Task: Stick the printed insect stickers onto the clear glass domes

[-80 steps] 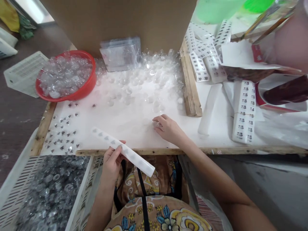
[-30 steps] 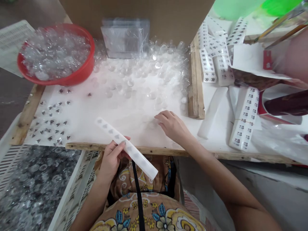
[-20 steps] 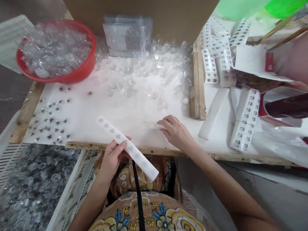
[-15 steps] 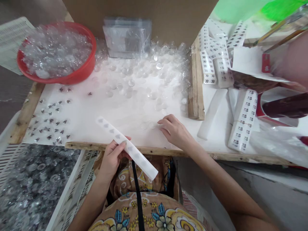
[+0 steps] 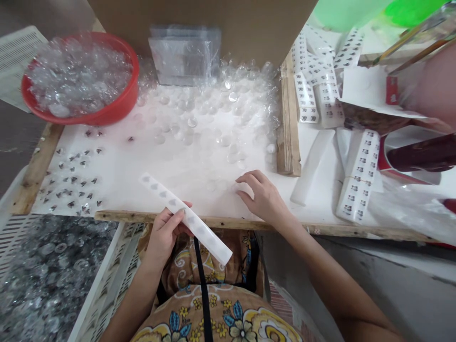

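Tabletop (image 5: 121,166): white surface, edged in raw wood along the front and left
Wooden divider (image 5: 289,142): upright rail rising from the white surface, right of centre
Brown panel (image 5: 235,23): plain, standing across the back
Floor (image 5: 10,137): dark grey, at far left
Grey surface (image 5: 377,275): below the front edge, right
Light: pale, brightest mid-tabletop

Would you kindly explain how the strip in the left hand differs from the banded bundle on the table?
The held strip shows faint grey marks; the banded bundle shows dark ones in two rows. The held strip is in the left hand; the banded bundle lies on the table. Both are long and mostly white.
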`<action>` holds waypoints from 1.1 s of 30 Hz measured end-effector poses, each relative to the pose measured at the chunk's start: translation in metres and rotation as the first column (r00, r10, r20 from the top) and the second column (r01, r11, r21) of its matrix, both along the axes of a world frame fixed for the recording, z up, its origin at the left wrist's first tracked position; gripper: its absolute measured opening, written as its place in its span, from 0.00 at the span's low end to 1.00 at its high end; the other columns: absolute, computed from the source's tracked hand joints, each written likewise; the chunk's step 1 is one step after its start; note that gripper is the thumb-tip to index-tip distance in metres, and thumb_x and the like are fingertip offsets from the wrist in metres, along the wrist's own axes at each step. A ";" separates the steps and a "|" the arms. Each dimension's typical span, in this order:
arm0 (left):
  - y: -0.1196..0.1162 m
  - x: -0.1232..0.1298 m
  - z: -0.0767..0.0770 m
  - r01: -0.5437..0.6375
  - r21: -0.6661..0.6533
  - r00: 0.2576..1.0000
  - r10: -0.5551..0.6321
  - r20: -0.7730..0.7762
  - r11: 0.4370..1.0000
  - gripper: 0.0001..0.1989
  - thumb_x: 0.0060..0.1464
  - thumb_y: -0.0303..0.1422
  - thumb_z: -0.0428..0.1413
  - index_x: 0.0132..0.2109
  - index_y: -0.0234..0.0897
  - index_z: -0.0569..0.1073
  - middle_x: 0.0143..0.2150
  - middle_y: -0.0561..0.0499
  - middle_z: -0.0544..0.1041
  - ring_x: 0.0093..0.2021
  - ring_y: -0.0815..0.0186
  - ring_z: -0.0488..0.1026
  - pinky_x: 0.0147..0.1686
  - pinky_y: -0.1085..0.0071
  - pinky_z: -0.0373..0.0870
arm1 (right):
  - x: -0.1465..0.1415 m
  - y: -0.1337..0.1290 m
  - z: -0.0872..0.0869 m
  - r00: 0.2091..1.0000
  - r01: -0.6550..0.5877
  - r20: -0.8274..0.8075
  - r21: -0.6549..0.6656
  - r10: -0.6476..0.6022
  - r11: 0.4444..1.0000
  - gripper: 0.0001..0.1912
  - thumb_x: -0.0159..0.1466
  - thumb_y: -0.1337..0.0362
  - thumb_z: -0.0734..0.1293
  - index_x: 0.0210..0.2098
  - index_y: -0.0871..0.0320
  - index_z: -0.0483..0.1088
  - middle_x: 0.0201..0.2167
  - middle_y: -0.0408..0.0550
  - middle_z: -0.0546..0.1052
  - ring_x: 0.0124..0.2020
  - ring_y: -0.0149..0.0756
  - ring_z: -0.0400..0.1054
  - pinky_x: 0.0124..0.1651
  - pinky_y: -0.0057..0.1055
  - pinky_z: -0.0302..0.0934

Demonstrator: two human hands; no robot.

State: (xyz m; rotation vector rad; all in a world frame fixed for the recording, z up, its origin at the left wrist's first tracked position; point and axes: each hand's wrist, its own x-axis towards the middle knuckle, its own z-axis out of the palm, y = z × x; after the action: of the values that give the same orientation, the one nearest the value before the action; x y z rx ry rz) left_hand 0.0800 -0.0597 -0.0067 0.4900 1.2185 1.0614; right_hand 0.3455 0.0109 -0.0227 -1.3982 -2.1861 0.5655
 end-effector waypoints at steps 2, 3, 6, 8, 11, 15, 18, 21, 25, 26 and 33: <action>0.000 0.000 -0.001 0.007 -0.004 1.000 -0.007 0.003 1.000 0.13 0.54 0.38 0.63 0.44 0.35 0.81 0.27 0.52 0.77 0.24 0.68 0.74 0.22 0.74 0.73 | -0.003 -0.004 0.001 0.999 -0.053 -0.002 -0.028 0.053 0.998 0.09 0.66 0.69 0.65 0.46 0.56 0.68 0.43 0.55 0.73 0.46 0.46 0.70 0.47 0.43 0.68; 0.000 0.000 -0.001 0.010 -0.007 1.000 -0.010 0.005 1.000 0.14 0.54 0.38 0.64 0.44 0.35 0.81 0.27 0.52 0.77 0.24 0.68 0.74 0.22 0.74 0.73 | -0.006 -0.005 0.002 0.996 -0.085 0.000 -0.044 0.085 0.995 0.09 0.66 0.68 0.66 0.46 0.56 0.68 0.43 0.55 0.74 0.46 0.46 0.70 0.47 0.44 0.68; 0.000 0.000 0.000 0.011 -0.011 1.000 -0.011 -0.002 1.000 0.14 0.53 0.39 0.64 0.43 0.34 0.81 0.26 0.52 0.76 0.23 0.68 0.73 0.22 0.74 0.72 | -0.015 -0.004 0.000 0.992 -0.125 0.007 -0.054 0.126 0.991 0.12 0.65 0.64 0.69 0.48 0.57 0.69 0.43 0.55 0.74 0.46 0.47 0.69 0.48 0.44 0.68; 0.001 0.000 0.002 0.012 -0.014 1.000 -0.012 -0.012 1.000 0.14 0.53 0.39 0.64 0.43 0.34 0.81 0.26 0.52 0.76 0.23 0.69 0.73 0.22 0.75 0.71 | -0.022 0.003 -0.001 0.992 -0.122 0.033 -0.036 0.123 0.992 0.12 0.66 0.64 0.69 0.49 0.57 0.69 0.45 0.56 0.75 0.47 0.48 0.69 0.49 0.45 0.67; 0.002 0.001 0.003 0.009 -0.026 1.000 -0.009 -0.016 1.000 0.15 0.53 0.39 0.64 0.43 0.34 0.80 0.26 0.53 0.76 0.24 0.69 0.73 0.22 0.75 0.71 | -0.030 0.017 -0.002 0.973 -0.178 0.141 -0.058 0.184 0.982 0.08 0.66 0.70 0.66 0.46 0.60 0.72 0.45 0.58 0.75 0.46 0.48 0.69 0.49 0.44 0.66; 0.001 0.001 0.003 -0.003 -0.021 1.000 0.003 -0.008 1.000 0.14 0.53 0.39 0.64 0.43 0.35 0.81 0.26 0.53 0.76 0.24 0.69 0.73 0.23 0.76 0.71 | -0.031 0.030 -0.001 0.954 -0.175 0.217 -0.162 0.208 0.971 0.10 0.68 0.72 0.60 0.44 0.62 0.73 0.40 0.57 0.76 0.42 0.45 0.70 0.45 0.40 0.65; 0.001 0.000 0.002 0.000 -0.021 1.000 0.000 0.001 1.000 0.14 0.53 0.39 0.64 0.43 0.35 0.81 0.27 0.53 0.77 0.25 0.69 0.73 0.23 0.76 0.71 | -0.026 0.033 0.003 0.976 -0.077 0.178 -0.262 0.127 0.962 0.10 0.68 0.71 0.63 0.48 0.63 0.72 0.40 0.55 0.77 0.40 0.43 0.71 0.42 0.37 0.65; 0.001 -0.001 0.002 0.008 -0.038 1.000 -0.008 0.011 0.999 0.14 0.52 0.39 0.65 0.42 0.35 0.81 0.27 0.53 0.77 0.25 0.70 0.73 0.24 0.76 0.71 | -0.025 0.033 0.007 0.980 0.028 0.201 -0.204 0.013 0.979 0.13 0.64 0.67 0.69 0.48 0.63 0.72 0.42 0.57 0.76 0.43 0.46 0.71 0.44 0.38 0.65; 0.001 -0.002 0.002 0.015 -0.052 1.000 -0.014 0.022 0.999 0.14 0.52 0.39 0.65 0.43 0.35 0.81 0.27 0.53 0.76 0.25 0.71 0.73 0.23 0.78 0.69 | -0.044 0.027 0.009 0.963 -0.102 0.242 -0.093 0.122 0.990 0.12 0.65 0.65 0.70 0.48 0.61 0.73 0.45 0.58 0.75 0.45 0.47 0.68 0.45 0.39 0.64; 0.001 -0.002 0.001 0.014 -0.053 1.000 -0.012 0.020 0.999 0.14 0.52 0.39 0.65 0.43 0.35 0.81 0.26 0.53 0.76 0.25 0.71 0.73 0.23 0.78 0.69 | -0.051 0.026 0.008 0.949 -0.157 0.259 -0.105 0.179 0.982 0.10 0.65 0.66 0.69 0.47 0.60 0.73 0.44 0.57 0.75 0.44 0.46 0.68 0.43 0.38 0.64; -0.001 -0.001 0.001 -0.009 -0.039 1.000 0.009 0.000 0.999 0.16 0.51 0.42 0.65 0.43 0.35 0.81 0.27 0.54 0.76 0.24 0.71 0.71 0.23 0.75 0.71 | -0.063 0.022 -0.004 0.944 -0.196 0.238 -0.158 0.230 0.968 0.11 0.67 0.75 0.60 0.40 0.62 0.74 0.39 0.56 0.75 0.40 0.41 0.69 0.42 0.34 0.62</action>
State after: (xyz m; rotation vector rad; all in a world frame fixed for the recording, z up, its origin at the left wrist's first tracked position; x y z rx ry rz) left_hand 0.0792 -0.0607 -0.0061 0.4545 1.2397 1.0437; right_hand 0.2823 0.0332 -0.0269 -1.3733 -2.5706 0.6490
